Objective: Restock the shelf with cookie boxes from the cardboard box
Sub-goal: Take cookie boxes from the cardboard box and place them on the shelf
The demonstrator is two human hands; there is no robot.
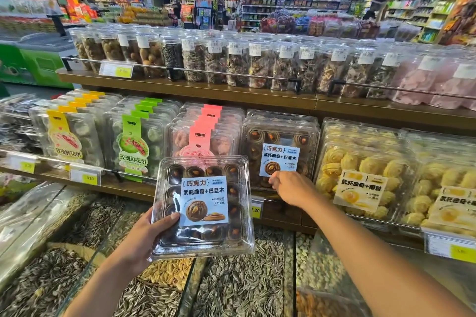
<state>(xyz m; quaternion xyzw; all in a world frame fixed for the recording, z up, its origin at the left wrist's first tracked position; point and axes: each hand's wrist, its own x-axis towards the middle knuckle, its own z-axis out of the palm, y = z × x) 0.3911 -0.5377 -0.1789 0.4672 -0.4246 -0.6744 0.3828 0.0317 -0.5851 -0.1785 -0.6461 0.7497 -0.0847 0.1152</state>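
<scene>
My left hand grips a clear plastic box of chocolate almond cookies with a blue label, held upright in front of the shelf. My right hand reaches to the stack of the same chocolate cookie boxes standing on the middle shelf, fingers curled against the lower front of the front box. Whether it grips that box is unclear. The cardboard box is out of view.
Yellow-label, green-label and pink-label pastry boxes stand left of the chocolate stack; yellow cookie boxes stand right. Clear jars fill the upper shelf. Bins of sunflower seeds lie below my arms.
</scene>
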